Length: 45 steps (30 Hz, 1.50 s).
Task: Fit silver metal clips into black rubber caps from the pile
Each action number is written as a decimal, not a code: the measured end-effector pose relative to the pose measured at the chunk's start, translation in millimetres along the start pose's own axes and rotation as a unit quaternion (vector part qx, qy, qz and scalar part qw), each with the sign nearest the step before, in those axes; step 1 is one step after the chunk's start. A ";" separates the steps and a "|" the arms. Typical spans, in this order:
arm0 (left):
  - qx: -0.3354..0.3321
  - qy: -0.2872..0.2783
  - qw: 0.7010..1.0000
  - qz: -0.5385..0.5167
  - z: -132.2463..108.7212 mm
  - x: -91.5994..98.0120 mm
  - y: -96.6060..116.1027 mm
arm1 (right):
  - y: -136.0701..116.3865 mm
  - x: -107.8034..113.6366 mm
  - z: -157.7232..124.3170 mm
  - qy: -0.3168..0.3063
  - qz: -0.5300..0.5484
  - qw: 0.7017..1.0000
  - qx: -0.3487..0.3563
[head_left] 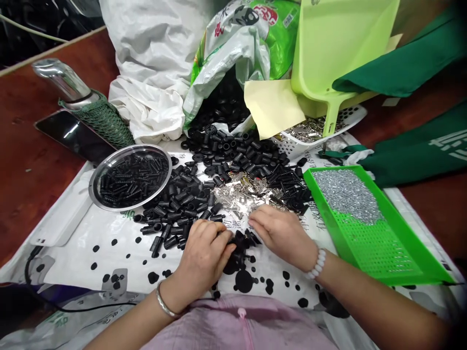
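Note:
My left hand (204,255) is closed with curled fingers, low at the front edge of a heap of black plastic sleeves (178,211). Dark parts show beside its fingertips, but I cannot make out what it grips. Fingers pinched together, my right hand (280,233) is at the near side of a pile of thin silvery metal strips (237,194); whatever is between those fingertips is hidden. Between the two hands lie small black pieces (248,238). Ribbed black parts (292,182) are mixed in at the right of the heap.
A round metal dish (167,187) of ribbed black parts stands left. On the right is a green tray (404,243) of small silvery pieces. Behind are a spilling bag (222,53), a white perforated basket (292,148), a yellow-green dustpan (339,48), a phone (69,133) and a netted flask (95,114).

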<state>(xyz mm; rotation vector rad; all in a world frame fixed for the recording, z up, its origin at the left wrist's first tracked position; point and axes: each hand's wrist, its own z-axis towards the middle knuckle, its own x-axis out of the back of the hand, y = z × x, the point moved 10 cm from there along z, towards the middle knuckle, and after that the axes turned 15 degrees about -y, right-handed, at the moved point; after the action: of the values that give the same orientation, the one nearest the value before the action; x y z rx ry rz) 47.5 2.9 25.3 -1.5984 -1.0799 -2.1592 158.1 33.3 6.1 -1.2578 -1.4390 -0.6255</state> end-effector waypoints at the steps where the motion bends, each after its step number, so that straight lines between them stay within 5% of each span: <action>1: 0.004 0.005 1.000 0.001 -1.0 2.3 -3.2 | -4.0 1.1 4.2 -0.007 -0.001 1.000 0.000; 9: 0.053 0.067 0.996 0.040 -19.3 27.6 -33.0 | -34.1 -3.1 48.7 -0.056 -0.030 0.998 0.018; 14: 0.040 0.067 0.997 0.010 -24.6 27.3 -28.7 | -28.1 3.8 48.8 -0.031 -0.010 0.999 0.032; 22: -0.065 -0.043 0.997 -0.011 -13.2 -8.5 12.9 | 24.2 30.3 -7.7 0.114 0.126 0.985 0.002; 27: -0.065 -0.073 0.995 0.017 -0.7 -21.6 24.8 | 53.8 9.9 -49.7 0.191 0.366 0.910 -0.030; 32: -0.044 -0.070 0.996 0.032 15.6 -25.2 33.2 | 60.2 -9.9 -71.0 0.202 0.460 0.863 -0.050; 36: -0.060 -0.049 0.997 0.008 17.0 -16.6 31.5 | 67.0 -18.1 -90.6 0.224 0.467 0.854 -0.050; 42: 0.030 0.023 0.996 0.077 4.6 17.2 -17.2 | 80.4 -40.2 -108.6 0.212 0.501 0.837 -0.061; 45: -0.017 0.032 0.995 0.092 3.5 26.6 -17.1 | 68.1 -38.4 -115.4 0.231 0.481 0.845 -0.035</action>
<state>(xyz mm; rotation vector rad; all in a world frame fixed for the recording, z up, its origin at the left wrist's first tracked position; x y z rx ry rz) 30.2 23.1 42.6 -1.5640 -0.8454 -2.1017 258.4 -61.6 -13.0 -1.5480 -0.2754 -0.2411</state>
